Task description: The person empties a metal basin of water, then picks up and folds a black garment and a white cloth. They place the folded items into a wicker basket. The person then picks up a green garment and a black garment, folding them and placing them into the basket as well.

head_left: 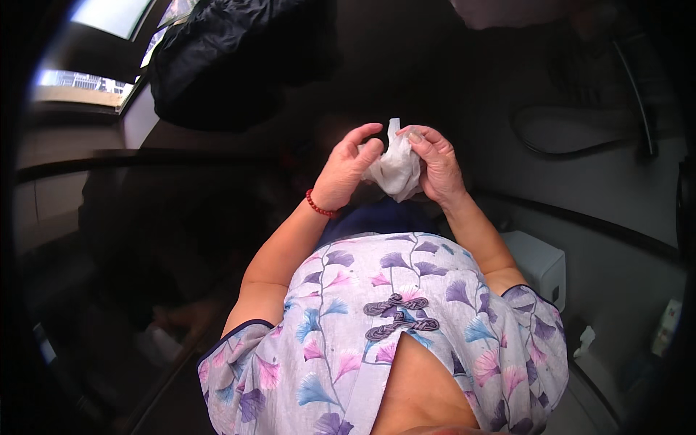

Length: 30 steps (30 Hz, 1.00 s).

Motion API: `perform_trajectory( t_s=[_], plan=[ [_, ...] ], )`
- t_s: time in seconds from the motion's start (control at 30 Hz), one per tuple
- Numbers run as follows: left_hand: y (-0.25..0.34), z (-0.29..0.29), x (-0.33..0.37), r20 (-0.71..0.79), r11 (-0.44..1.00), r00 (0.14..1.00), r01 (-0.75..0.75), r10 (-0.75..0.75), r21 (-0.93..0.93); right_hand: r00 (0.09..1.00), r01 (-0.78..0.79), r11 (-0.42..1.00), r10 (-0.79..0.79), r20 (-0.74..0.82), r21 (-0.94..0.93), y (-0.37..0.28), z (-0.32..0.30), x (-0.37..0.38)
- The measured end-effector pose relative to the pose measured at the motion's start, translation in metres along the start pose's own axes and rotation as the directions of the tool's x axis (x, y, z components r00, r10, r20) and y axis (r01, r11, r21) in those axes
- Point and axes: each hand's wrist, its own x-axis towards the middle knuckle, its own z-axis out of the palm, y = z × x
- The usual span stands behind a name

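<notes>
A crumpled, thin white plastic bag [397, 170] is bunched up in front of my waist, with a narrow strip of it sticking up at the top. My right hand [437, 161] pinches its right side between thumb and fingers. On the other side, my left hand [346, 165] wears a red bead bracelet [320, 205]. Its thumb and forefinger are curved and stand apart, close to the bag's left edge. The other fingers of that hand are hidden, so whether they touch the bag does not show.
Black fabric [217, 65] hangs at the upper left beside a bright window [83, 87]. A dark rail [580, 217] runs along the right, above a white box-shaped object [536, 264]. A cable loop [562, 148] hangs on the right wall. Much of the surroundings is dark.
</notes>
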Motion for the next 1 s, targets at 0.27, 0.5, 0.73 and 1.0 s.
perform_trajectory(
  t_s=[0.27, 0.5, 0.73, 1.0],
  plan=[
    [-0.001, -0.028, -0.018, -0.029, 0.986, 0.986, -0.166, 0.166, 0.002, 0.996, 0.038, 0.996, -0.044, -0.080, -0.076, -0.005, 0.033, 0.025],
    [0.011, -0.024, -0.038, -0.099, 0.942, 0.963, -0.266, 0.251, -0.204, 0.928, -0.244, 0.958, 0.275, -0.250, 0.150, -0.010, 0.017, 0.025],
    [0.011, -0.043, -0.031, -0.024, 0.858, 0.973, -0.215, 0.231, -0.467, 0.936, -0.203, 0.955, 0.254, -0.245, 0.215, 0.013, -0.003, 0.042],
    [0.021, -0.022, -0.017, -0.043, 0.853, 0.953, -0.289, 0.301, -0.434, 0.757, -0.648, 0.750, 0.654, 0.000, 0.135, 0.015, -0.009, 0.022]
  ],
)
